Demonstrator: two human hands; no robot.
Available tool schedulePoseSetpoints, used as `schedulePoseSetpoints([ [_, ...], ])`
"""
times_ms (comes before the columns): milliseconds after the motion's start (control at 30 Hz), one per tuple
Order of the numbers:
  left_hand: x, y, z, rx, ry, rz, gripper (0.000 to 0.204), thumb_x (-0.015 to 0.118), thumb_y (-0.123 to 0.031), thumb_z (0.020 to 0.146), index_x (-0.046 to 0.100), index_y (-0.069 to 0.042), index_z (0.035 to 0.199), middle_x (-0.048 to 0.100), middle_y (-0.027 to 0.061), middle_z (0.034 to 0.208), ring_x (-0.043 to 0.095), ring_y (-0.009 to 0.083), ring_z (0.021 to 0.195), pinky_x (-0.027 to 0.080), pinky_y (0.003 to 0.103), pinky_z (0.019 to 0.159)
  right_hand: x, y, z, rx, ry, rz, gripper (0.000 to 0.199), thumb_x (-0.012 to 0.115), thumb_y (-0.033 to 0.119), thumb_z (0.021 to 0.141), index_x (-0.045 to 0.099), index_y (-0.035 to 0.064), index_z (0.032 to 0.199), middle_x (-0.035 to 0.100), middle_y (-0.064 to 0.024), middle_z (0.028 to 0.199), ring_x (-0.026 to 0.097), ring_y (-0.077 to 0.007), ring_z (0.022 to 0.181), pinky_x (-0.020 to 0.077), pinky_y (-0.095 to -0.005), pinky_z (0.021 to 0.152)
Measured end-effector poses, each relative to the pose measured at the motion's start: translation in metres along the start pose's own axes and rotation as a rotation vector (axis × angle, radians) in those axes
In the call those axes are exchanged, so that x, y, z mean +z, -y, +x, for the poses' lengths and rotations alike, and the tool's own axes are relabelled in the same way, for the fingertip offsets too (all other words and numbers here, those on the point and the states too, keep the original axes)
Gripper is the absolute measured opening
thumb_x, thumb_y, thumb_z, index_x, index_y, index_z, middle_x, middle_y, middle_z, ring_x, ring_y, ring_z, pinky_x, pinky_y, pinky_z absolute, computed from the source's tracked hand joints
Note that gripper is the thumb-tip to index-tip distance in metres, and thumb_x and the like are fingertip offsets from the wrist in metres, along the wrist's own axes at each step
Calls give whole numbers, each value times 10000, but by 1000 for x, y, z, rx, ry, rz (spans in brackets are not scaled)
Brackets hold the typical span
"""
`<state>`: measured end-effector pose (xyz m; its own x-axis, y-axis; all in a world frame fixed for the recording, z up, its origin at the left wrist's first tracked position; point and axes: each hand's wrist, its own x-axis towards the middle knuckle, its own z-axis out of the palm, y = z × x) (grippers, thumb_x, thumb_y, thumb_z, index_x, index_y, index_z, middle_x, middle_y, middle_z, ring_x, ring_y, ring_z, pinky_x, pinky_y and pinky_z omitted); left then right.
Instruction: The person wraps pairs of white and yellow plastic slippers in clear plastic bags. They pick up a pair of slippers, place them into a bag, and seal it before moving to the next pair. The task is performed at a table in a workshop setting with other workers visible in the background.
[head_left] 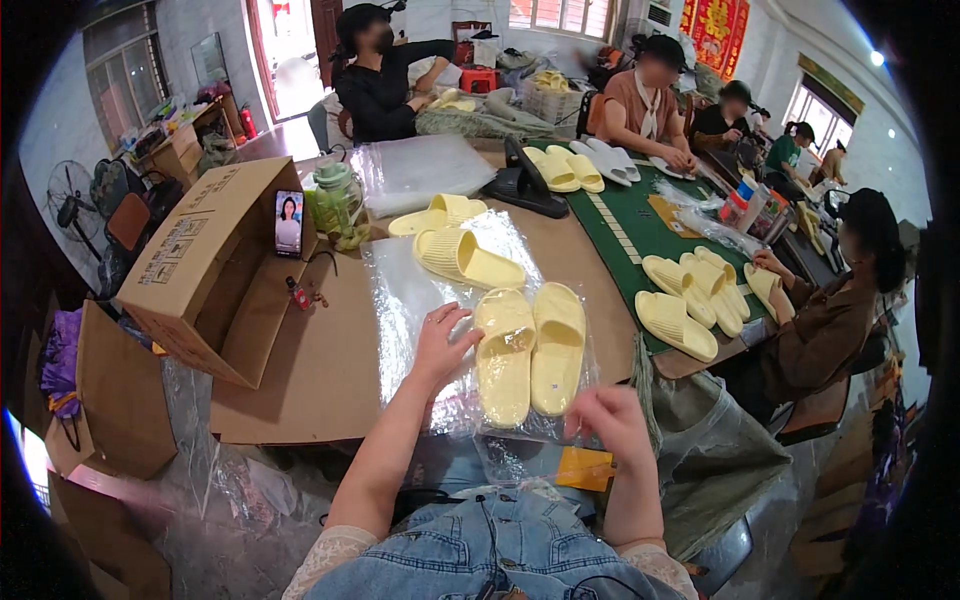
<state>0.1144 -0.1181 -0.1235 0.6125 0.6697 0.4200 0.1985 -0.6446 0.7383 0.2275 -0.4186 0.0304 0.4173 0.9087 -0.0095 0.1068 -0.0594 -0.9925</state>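
Slippers (530, 352): yellow pair, side by side inside clear plastic bag (420, 300), near edge of table (320, 380). Left hand (440, 345) flat, fingers spread, pressing bag beside left slipper. Right hand (612, 422) pinches bag's near edge.

Both forearms are bare from elbow to wrist, with no watch, bracelet or glove on either. The left hand (440, 345) and the right hand (612, 425) show no rings that can be made out. At the elbows, toward 6 o'clock, short pale lace sleeves (325, 560) end in a patterned, open-weave edge; the right one shows at 5 o'clock as a narrow cream band. Between the arms, a faded blue denim garment (490, 555) with visible seams and stitching covers the lap.
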Motion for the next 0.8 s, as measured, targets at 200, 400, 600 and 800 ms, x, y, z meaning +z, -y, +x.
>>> schedulePoseSetpoints([
  [200, -2, 0, 1, -3, 22, -8, 511, 786, -368, 800, 682, -97, 1220, 552, 196, 1374, 477, 358, 1298, 388, 444, 1100, 15, -72, 78, -13, -393, -904, 492, 708, 472, 857, 671, -18, 870, 685, -195, 748, 677, -365, 707, 538, -421, 667],
  [400, 0, 2, -1, 26, 14, -6, 516, 780, -383, 808, 678, -98, 1226, 556, 195, 1365, 480, 363, 1288, 393, 442, 1092, 29, -101, 124, 81, -433, -1081, 553, 715, 509, 815, 589, -8, 964, 686, -240, 838, 679, -418, 799, 531, -500, 726],
  [600, 1, 6, 0, 46, 11, 12, 513, 773, -390, 811, 677, -99, 1223, 557, 197, 1363, 484, 358, 1279, 398, 444, 1086, 33, -125, 147, 54, -387, -1080, 513, 663, 493, 854, 557, 4, 969, 685, -245, 809, 691, -408, 768, 550, -499, 704],
  [800, 0, 5, 2, 36, 12, 19, 501, 771, -385, 810, 678, -113, 1221, 572, 182, 1351, 487, 359, 1275, 403, 451, 1081, 32, -128, 154, 57, -418, -1082, 445, 585, 468, 925, 561, 24, 941, 682, -220, 756, 692, -397, 743, 535, -510, 692],
])
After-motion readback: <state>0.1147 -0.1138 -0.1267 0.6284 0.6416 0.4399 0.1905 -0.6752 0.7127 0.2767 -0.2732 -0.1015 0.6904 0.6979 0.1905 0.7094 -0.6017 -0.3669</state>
